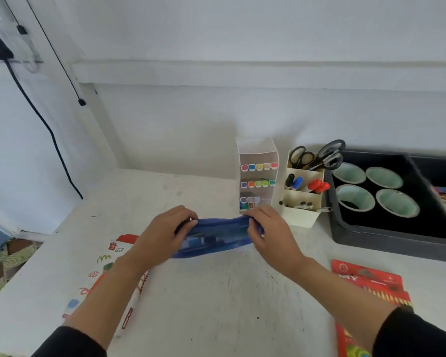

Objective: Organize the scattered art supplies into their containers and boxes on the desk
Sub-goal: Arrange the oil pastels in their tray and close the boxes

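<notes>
Pinched blue pouch (216, 237) mid-frame, left hand (162, 233) and right hand (271, 233) clamping opposite ends (supplies inside); probably needed closing next.

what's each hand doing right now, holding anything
Left hand: grips the left end of the blue pencil pouch.
Right hand: grips the pouch's right end.

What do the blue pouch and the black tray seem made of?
Blue pouch: probably soft, translucent plastic or mesh; contents show through and it bends between the left hand and right hand. Black tray: apparently rigid matte plastic, given its rounded rim.
</notes>
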